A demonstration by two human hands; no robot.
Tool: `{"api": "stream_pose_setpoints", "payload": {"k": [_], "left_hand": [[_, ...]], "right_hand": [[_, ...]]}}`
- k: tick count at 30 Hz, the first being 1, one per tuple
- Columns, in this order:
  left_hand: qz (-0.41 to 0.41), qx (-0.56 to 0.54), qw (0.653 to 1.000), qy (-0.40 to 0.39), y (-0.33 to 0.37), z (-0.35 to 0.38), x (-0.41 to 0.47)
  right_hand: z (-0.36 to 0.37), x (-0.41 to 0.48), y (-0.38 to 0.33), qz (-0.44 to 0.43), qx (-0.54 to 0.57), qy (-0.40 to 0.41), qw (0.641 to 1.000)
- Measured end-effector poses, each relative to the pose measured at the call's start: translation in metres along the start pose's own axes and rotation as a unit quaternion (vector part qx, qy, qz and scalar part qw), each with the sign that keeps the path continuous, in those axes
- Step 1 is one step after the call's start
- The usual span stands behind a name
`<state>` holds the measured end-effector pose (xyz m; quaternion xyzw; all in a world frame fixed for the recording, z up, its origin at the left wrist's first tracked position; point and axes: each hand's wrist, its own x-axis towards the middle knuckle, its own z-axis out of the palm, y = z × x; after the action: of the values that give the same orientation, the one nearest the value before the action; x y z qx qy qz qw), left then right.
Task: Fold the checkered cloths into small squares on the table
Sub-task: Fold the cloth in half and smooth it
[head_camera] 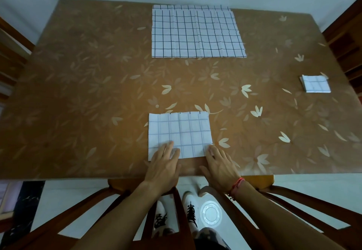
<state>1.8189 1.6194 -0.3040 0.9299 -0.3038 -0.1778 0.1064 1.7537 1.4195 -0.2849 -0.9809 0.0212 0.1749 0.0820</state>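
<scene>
A partly folded white checkered cloth (pixel 182 130) lies as a rectangle near the table's front edge. My left hand (pixel 163 163) rests flat on its near left corner, fingers spread. My right hand (pixel 220 164) lies flat at the near right corner, its fingertips touching the cloth's edge. Neither hand grips anything. A stack of unfolded checkered cloths (pixel 196 32) lies flat at the far middle of the table. A small folded square of checkered cloth (pixel 316 86) sits at the right side.
The table (pixel 88 93) has a brown cover with a leaf print. Wooden chairs stand at the left (pixel 11 53), at the right (pixel 346 42) and at the near edge (pixel 125 189) below my arms. A pale wall is behind the table.
</scene>
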Motion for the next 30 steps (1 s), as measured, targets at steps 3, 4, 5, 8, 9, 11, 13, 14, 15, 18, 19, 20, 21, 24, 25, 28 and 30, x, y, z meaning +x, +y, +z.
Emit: {"api": "stream_pose_setpoints", "payload": {"k": [3,4,5,8,9,11,13,14,15,18,19,20,21,24,25,28,30], "left_hand": [[0.0,0.004,0.999,-0.033,0.003,0.001,0.007],[-0.006,0.01,0.999,-0.046,0.003,0.002,0.008],[-0.009,0.015,0.998,-0.058,0.002,0.004,0.009],[-0.006,0.021,0.998,-0.054,0.002,0.007,0.009],[-0.006,0.021,0.999,-0.05,0.002,0.007,0.009],[-0.009,0.019,0.998,-0.053,0.001,0.008,0.01],[-0.017,0.012,0.998,-0.052,0.0,0.009,0.01],[-0.018,0.008,0.999,-0.05,0.0,0.009,0.011],[-0.019,0.006,0.999,-0.049,-0.001,0.01,0.01],[-0.025,-0.003,0.998,-0.051,-0.001,0.011,0.011],[-0.027,-0.005,0.998,-0.051,-0.001,0.011,0.011],[-0.028,-0.007,0.998,-0.051,0.0,0.011,0.012],[-0.029,-0.009,0.998,-0.051,0.0,0.011,0.012],[-0.032,-0.014,0.998,-0.052,-0.001,0.012,0.012],[-0.032,-0.016,0.998,-0.052,-0.001,0.011,0.013],[-0.034,-0.021,0.998,-0.048,-0.001,0.011,0.012],[-0.034,-0.023,0.998,-0.045,0.0,0.011,0.012]], "right_hand": [[-0.004,0.008,0.006,0.01,0.017,-0.014,1.0],[-0.006,0.009,0.006,0.011,0.029,-0.02,0.999],[-0.01,0.012,0.007,0.012,0.036,-0.01,0.999],[-0.021,0.024,0.005,0.029,0.093,0.009,0.995],[-0.012,0.028,0.013,0.051,0.127,-0.003,0.991],[-0.001,0.038,0.031,0.136,0.211,-0.03,0.968],[0.002,0.047,0.04,0.25,0.309,-0.062,0.915],[-0.006,0.054,0.04,0.271,0.336,-0.039,0.901],[-0.02,0.062,0.039,0.279,0.359,-0.009,0.891],[-0.061,0.085,0.031,0.313,0.477,0.011,0.821],[-0.05,0.09,0.038,0.331,0.5,0.006,0.8],[-0.031,0.101,0.055,0.346,0.523,0.007,0.779],[0.019,0.115,0.095,0.362,0.537,-0.009,0.762],[0.1,0.139,0.158,0.38,0.583,-0.02,0.718],[0.083,0.135,0.141,0.375,0.618,-0.024,0.691],[-0.029,0.111,0.056,0.384,0.607,-0.02,0.695],[-0.043,0.112,0.042,0.363,0.632,-0.02,0.685]]}}
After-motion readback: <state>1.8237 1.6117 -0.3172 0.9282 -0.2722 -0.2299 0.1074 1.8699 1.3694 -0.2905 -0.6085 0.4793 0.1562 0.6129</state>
